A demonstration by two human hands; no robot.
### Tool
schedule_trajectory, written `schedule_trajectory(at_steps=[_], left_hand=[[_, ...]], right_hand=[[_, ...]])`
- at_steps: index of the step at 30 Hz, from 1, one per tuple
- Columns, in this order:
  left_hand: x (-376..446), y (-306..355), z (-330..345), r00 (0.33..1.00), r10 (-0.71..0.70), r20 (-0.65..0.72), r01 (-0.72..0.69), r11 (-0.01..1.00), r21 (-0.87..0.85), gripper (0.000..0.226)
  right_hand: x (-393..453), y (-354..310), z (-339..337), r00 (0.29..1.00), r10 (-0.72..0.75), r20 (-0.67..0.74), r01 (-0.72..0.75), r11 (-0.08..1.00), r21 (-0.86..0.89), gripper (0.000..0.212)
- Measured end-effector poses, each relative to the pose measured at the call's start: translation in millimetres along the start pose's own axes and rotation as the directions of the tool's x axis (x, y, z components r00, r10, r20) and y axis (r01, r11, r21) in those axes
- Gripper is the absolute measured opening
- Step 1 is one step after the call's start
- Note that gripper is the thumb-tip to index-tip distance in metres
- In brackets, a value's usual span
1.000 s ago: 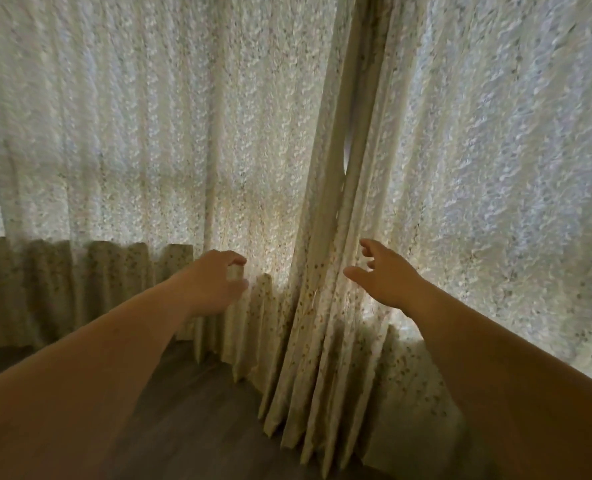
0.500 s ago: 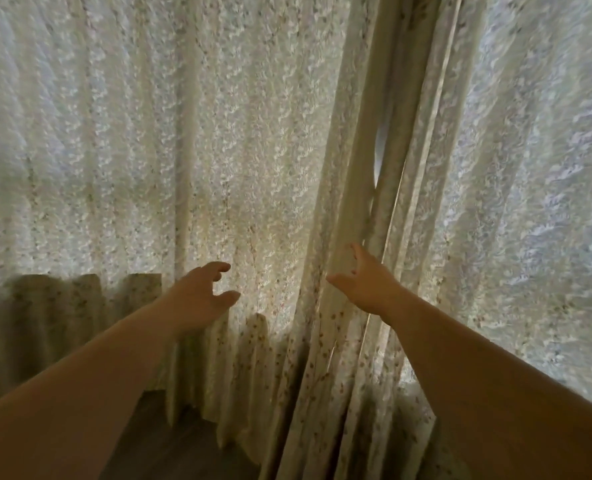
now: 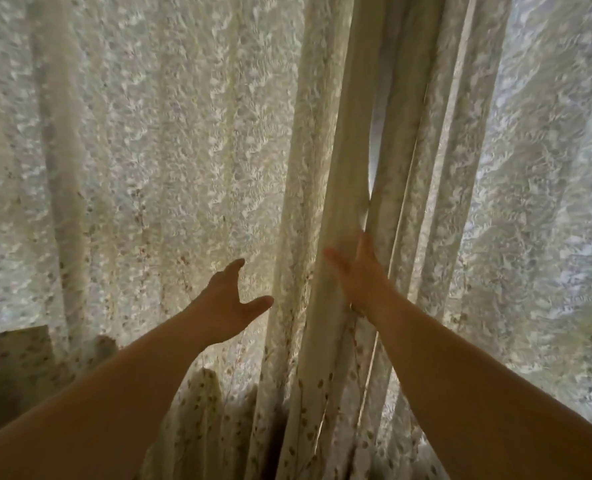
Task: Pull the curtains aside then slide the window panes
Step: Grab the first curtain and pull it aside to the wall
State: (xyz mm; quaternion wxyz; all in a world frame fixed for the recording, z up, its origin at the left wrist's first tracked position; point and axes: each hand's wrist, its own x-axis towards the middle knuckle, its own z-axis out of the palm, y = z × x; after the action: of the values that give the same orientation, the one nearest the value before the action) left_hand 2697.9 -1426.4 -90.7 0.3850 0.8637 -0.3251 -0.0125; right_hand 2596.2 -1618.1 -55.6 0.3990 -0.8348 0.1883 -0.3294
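Two cream floral curtains hang closed, backlit by daylight. The left curtain point(image 3: 149, 161) and the right curtain point(image 3: 536, 188) meet at a narrow gap point(image 3: 375, 157) in the middle folds. My right hand point(image 3: 360, 275) reaches into that gap, its fingers straight and slipped between the two curtain edges, touching the fabric. My left hand point(image 3: 228, 301) is spread in front of the left curtain's edge, thumb out, holding nothing. The window panes are hidden behind the cloth.
The curtains' darker lower part point(image 3: 21, 368) hangs at the lower left where no light comes through. Fabric fills the whole view.
Both hands have moved forward and up toward the curtains. My right hand went from hovering to sliding its fingers into the middle gap. My view has come closer and the floor has dropped out of sight.
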Motion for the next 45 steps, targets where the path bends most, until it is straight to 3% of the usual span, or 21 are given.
schedule_trajectory(at_steps=[2, 8, 10, 12, 14, 16, 17, 19, 21, 25, 27, 31, 38, 41, 45], left_hand=[[35, 2, 14, 1.0, 0.003, -0.015, -0.003, 1.0, -0.015, 0.098], [123, 19, 46, 0.999, -0.029, 0.022, 0.031, 0.993, -0.117, 0.125], [146, 22, 55, 0.995, -0.023, -0.094, 0.005, 0.982, -0.189, 0.106], [175, 16, 63, 0.966, -0.066, -0.25, 0.029, 0.989, -0.148, 0.064], [194, 8, 60, 0.923, -0.122, -0.364, 0.122, 0.992, -0.024, 0.034], [210, -5, 54, 0.881, -0.134, -0.454, 0.171, 0.985, 0.041, 0.026], [218, -12, 50, 0.864, -0.146, -0.482, 0.19, 0.981, 0.044, 0.026], [227, -24, 42, 0.849, -0.153, -0.506, 0.202, 0.978, 0.043, 0.029], [234, -39, 33, 0.822, -0.126, -0.555, 0.194, 0.979, 0.065, 0.033], [235, -71, 12, 0.678, 0.066, -0.732, 0.182, 0.95, 0.254, 0.064], [233, -89, -7, 0.647, 0.077, -0.759, 0.207, 0.94, 0.272, 0.084], [228, -129, -54, 0.649, -0.02, -0.76, 0.339, 0.902, 0.266, 0.105], [228, -180, -119, 0.733, -0.197, -0.651, 0.427, 0.879, 0.214, 0.105], [236, -201, -141, 0.75, -0.179, -0.636, 0.403, 0.887, 0.225, 0.104], [248, -244, -167, 0.719, -0.21, -0.662, 0.439, 0.877, 0.198, 0.109]], right_hand=[[36, 14, 11, 1.0, 0.005, 0.02, -0.006, 0.999, 0.031, 0.086], [121, 39, 48, 0.965, -0.015, 0.261, -0.05, 0.969, 0.24, 0.072], [142, 42, 62, 0.959, -0.089, 0.269, 0.017, 0.966, 0.259, 0.075], [164, 49, 77, 0.983, -0.161, 0.09, 0.142, 0.972, 0.187, 0.074], [178, 57, 83, 0.932, -0.28, -0.231, 0.29, 0.957, 0.011, 0.082], [189, 60, 80, 0.822, -0.347, -0.453, 0.346, 0.934, -0.086, 0.092], [200, 64, 82, 0.807, -0.325, -0.493, 0.327, 0.941, -0.083, 0.097], [220, 65, 87, 0.879, -0.225, -0.42, 0.252, 0.968, 0.01, 0.11], [236, 57, 112, 0.949, -0.202, -0.243, 0.254, 0.945, 0.206, 0.126], [254, 36, 173, 0.983, -0.186, 0.002, 0.177, 0.94, 0.292, 0.137], [264, 25, 200, 0.991, -0.11, 0.073, 0.084, 0.952, 0.295, 0.135], [281, -4, 256, 0.983, -0.094, 0.156, 0.029, 0.926, 0.376, 0.129], [297, -50, 338, 0.992, -0.106, 0.061, 0.069, 0.895, 0.44, 0.124], [300, -68, 369, 0.974, -0.138, 0.182, 0.025, 0.856, 0.517, 0.108], [307, -90, 410, 0.956, -0.163, 0.245, 0.001, 0.836, 0.549, 0.109]])
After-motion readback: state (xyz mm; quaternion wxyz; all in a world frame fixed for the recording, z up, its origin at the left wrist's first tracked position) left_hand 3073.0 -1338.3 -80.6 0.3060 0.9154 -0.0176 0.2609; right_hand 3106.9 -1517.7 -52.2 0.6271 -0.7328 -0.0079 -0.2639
